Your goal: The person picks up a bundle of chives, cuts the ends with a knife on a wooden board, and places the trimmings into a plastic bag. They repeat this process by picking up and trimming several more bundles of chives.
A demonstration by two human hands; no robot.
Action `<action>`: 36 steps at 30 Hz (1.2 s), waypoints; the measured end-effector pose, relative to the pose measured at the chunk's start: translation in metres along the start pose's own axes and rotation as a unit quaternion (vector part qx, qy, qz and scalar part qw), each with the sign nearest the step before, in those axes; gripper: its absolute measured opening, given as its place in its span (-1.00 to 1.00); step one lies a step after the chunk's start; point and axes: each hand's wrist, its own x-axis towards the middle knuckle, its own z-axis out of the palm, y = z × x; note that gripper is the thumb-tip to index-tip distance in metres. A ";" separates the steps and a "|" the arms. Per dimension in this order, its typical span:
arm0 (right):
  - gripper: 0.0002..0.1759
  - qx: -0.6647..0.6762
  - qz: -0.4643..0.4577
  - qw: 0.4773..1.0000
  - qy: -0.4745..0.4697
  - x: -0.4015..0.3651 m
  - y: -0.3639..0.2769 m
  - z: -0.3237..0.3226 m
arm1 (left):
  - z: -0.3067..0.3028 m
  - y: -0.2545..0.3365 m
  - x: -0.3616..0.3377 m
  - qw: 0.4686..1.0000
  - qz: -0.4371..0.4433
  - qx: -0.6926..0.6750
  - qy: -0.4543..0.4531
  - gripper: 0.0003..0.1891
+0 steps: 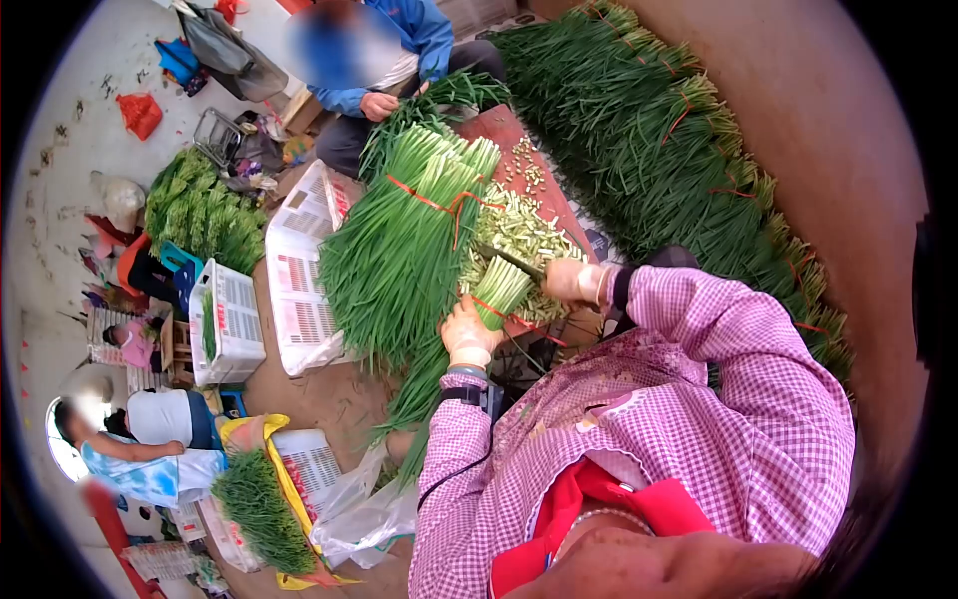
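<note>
My left hand point(469, 334), in a pale glove, is closed around a small bunch of garlic chives point(502, 288) tied with a red band. Its pale cut ends point up, and the green leaves hang down past my wrist. In my gloved right hand point(575, 281) is a knife point(513, 263), its dark blade lying at the cut ends of the bunch. Short trimmed stalk ends point(526, 228) are heaped on the reddish board point(562, 205) around the blade. Just beyond my hands lies a larger pile of banded chives point(414, 215).
Tied bunches of chives point(639, 130) line the wall on the right. White plastic crates point(289, 295) stand to the left, near another heap of greens point(205, 210). Across the board sits a person in a blue jacket point(424, 35), hands on chives. More people are at the far left.
</note>
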 end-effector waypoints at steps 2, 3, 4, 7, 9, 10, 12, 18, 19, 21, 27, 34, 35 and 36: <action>-0.70 -0.006 0.054 0.999 -0.004 0.011 0.000 0.024 | -0.001 0.000 0.002 1.000 0.002 -0.004 0.002 -0.06; -0.73 -0.037 0.041 0.998 0.000 0.018 -0.001 0.032 | -0.001 0.000 0.000 1.000 0.003 -0.006 0.002 -0.09; -0.71 -0.028 0.020 0.999 0.014 0.021 0.000 0.040 | -0.001 -0.003 -0.002 1.000 0.003 -0.002 -0.001 -0.09; -0.76 -0.178 -0.080 0.980 0.042 0.044 0.016 0.056 | -0.011 -0.009 -0.002 0.999 0.005 -0.035 -0.015 -0.14; -0.79 -0.034 0.044 0.992 0.116 0.030 -0.001 0.045 | -0.033 -0.007 -0.005 0.995 -0.014 -0.089 -0.039 -0.19; -0.78 -0.077 -0.008 0.993 0.094 0.033 0.006 0.047 | -0.046 -0.008 -0.008 0.992 -0.042 -0.110 -0.052 -0.18; -0.77 -0.117 -0.056 0.991 0.045 0.038 0.012 0.048 | -0.053 -0.032 -0.015 0.980 -0.035 -0.197 -0.006 -0.14; -0.72 -0.079 -0.054 0.995 0.016 0.028 0.003 0.036 | -0.177 -0.075 -0.028 0.894 0.044 -0.386 0.224 -0.16; -0.71 -0.082 -0.059 0.995 0.010 0.027 0.003 0.036 | -0.206 -0.076 -0.029 0.887 0.072 -0.371 0.267 -0.16; -0.71 -0.066 -0.058 0.996 0.000 0.030 0.006 0.041 | -0.253 -0.084 -0.018 0.901 0.073 -0.309 0.295 -0.14; -0.74 0.040 0.026 0.998 0.031 0.021 -0.002 0.037 | -0.323 -0.037 0.062 0.919 0.019 0.037 0.392 -0.13; -0.66 0.085 0.062 0.994 0.037 0.004 -0.014 0.018 | -0.144 -0.044 0.220 0.989 0.019 0.019 0.148 0.19; -0.59 0.105 0.080 0.991 0.035 0.005 -0.010 0.022 | -0.113 -0.038 0.210 0.989 0.006 -0.002 0.145 0.16; -0.56 0.103 0.075 0.992 0.020 0.001 -0.012 0.015 | -0.110 -0.037 0.212 0.986 -0.001 0.002 0.167 0.15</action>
